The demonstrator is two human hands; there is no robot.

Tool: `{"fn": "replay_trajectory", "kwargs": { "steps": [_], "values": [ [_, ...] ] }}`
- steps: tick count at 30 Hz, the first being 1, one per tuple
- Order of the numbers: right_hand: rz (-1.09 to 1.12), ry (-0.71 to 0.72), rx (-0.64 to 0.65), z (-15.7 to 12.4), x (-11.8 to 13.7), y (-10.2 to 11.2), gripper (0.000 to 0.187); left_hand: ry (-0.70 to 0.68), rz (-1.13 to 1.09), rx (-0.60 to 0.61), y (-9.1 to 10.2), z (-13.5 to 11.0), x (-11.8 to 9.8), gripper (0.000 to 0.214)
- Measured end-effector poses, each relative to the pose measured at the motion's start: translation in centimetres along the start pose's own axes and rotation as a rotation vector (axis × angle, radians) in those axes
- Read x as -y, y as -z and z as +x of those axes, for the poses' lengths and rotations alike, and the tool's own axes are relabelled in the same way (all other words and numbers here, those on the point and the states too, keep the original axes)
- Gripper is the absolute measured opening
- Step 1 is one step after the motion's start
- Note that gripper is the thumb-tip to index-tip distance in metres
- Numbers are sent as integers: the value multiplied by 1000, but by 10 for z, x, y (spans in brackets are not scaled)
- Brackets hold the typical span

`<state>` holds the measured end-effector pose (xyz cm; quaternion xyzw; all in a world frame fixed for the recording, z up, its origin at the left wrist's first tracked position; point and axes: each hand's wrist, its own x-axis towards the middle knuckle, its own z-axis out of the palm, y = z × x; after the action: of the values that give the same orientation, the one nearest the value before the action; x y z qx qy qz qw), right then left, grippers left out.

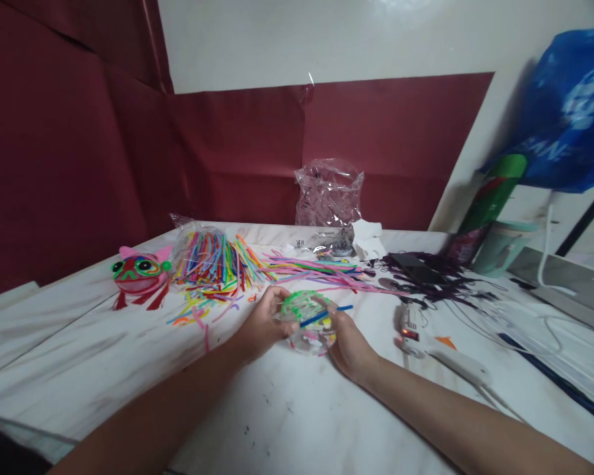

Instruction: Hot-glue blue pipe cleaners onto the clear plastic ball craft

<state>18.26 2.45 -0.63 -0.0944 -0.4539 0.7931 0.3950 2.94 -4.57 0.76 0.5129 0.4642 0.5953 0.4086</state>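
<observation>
In the middle of the table, both hands are around a clear, rounded plastic piece (309, 341) with green strips over its top and some yellow and pink spots. My left hand (264, 322) grips its left side, the thumb near one end of a blue pipe cleaner (314, 320). My right hand (351, 344) is closed at the right side, with the blue pipe cleaner running across the front of the piece and past its fingers. Its fingertips are partly hidden. Loose colourful pipe cleaners (205, 307) lie beyond my left hand.
A pink decorated animal head (141, 277) stands at left beside a bag of pipe cleaners (202, 257). At right lie a white glue gun (412, 330) with its cord, a tangle of purple strands (445, 280), and a green mug (502, 247). Clear plastic wrap (329, 194) stands behind.
</observation>
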Motion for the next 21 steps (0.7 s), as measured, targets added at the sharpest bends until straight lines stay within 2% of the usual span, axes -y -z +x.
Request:
{"fn": "replay_trajectory", "kwargs": {
  "steps": [5,13,19,21],
  "values": [
    [-34,31,-59,-1,-1,1,33,-19,29,-9,0,2,-1,54],
    [-108,5,-111,2,-1,-1,35,-7,13,-42,0,6,4,50],
    [-320,28,-87,-1,-5,2,35,157,-17,37,-1,0,-9,57],
    [-297,18,-42,-3,-6,3,37,196,-68,44,0,0,-10,58]
  ]
}}
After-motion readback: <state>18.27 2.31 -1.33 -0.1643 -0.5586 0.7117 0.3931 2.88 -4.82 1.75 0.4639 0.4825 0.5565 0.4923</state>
